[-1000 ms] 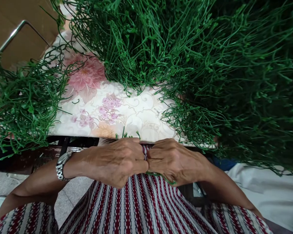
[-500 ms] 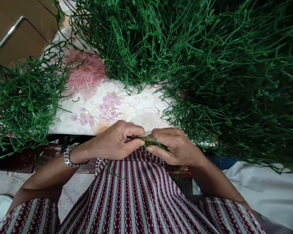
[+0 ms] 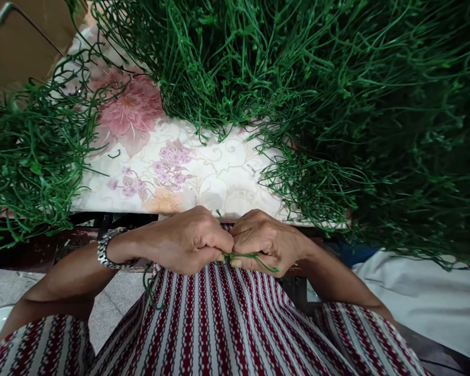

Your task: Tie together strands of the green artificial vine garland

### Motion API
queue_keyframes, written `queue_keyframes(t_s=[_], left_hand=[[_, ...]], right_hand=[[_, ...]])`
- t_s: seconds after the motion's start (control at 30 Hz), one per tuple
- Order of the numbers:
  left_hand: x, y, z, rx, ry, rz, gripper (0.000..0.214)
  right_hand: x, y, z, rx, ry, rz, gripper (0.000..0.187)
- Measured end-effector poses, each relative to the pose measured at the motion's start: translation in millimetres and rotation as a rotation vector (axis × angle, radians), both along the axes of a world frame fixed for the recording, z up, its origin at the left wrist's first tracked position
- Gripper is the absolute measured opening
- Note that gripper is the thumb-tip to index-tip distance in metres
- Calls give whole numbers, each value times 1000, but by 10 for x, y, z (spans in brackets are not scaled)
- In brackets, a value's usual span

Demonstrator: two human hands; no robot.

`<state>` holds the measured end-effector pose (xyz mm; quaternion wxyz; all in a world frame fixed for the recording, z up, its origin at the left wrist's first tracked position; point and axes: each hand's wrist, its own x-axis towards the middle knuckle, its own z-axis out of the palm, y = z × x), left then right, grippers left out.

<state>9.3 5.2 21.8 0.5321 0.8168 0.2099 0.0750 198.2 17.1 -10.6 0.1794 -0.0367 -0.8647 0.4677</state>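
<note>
Heap of green stems (image 3: 35, 162) at left edge of frame, on floral-covered table (image 3: 227, 183). Metal watch (image 3: 103, 253), lower left, on left wrist. Left hand (image 3: 196, 240), lower center, pinching thin green strands (image 3: 253, 255), which run between both hands. Right hand (image 3: 264, 243) alongside, pinching them too, end poking rightward. Bigger pile (image 3: 337, 104) fills upper right. White cloth (image 3: 423, 303), lower right.

Thin green stems (image 3: 254, 255) in left grip (image 3: 191, 240) and right grip (image 3: 263, 241)

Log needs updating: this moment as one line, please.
left hand: pinching stems; right hand: pinching stems; large pile: on cloth; watch: left wrist
</note>
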Motion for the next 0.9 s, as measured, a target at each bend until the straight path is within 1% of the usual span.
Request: queue_keyframes(t_s=[0.07, 0.13, 0.2, 0.27, 0.3, 0.37, 0.47, 0.53, 0.6, 0.67, 0.73, 0.77, 0.8, 0.83, 0.9], left_hand=[[-44, -9, 17, -19, -22, -11, 27], [-130, -6, 41, -41, -26, 13, 26], [-214, 10, 68, -55, -62, 116, 23], [-239, 35, 82, -44, -100, 255, 19], [-222, 48, 79, -36, -63, 275, 18], [-141, 68, 51, -72, 6, 354, 17], [11, 76, -28, -173, 2, 535, 16], [88, 60, -88, -219, -57, 621, 16], [136, 30, -139, -246, -109, 692, 16], [157, -3, -169, -275, -137, 742, 17], [149, -26, -170, -267, -110, 736, 19], [136, -30, -160, -225, -73, 707, 19], [119, -31, -146, -147, -21, 654, 19], [101, -30, -129, -45, 23, 574, 20], [72, -34, -97, 167, 54, 384, 22]], right_hand=[[23, -27, 17, -17, 3, 10, 37], [85, -48, 57, -41, 11, -29, 39], [169, -50, 109, -53, 15, -136, 41], [241, -32, 152, -13, -16, -233, 39], [265, -19, 166, 27, -43, -267, 36], [288, 9, 178, 99, -91, -341, 26], [264, 22, 156, 152, -72, -544, 19], [207, 0, 114, 199, -55, -658, 20], [121, -42, 53, 228, -54, -732, 25], [37, -88, -19, 218, -39, -786, 28], [-11, -122, -81, 225, -20, -809, 23], [-15, -133, -101, 255, -32, -792, 21], [-6, -141, -111, 293, -60, -754, 21], [12, -148, -111, 335, -101, -696, 22], [63, -164, -84, 408, -195, -551, 23]])
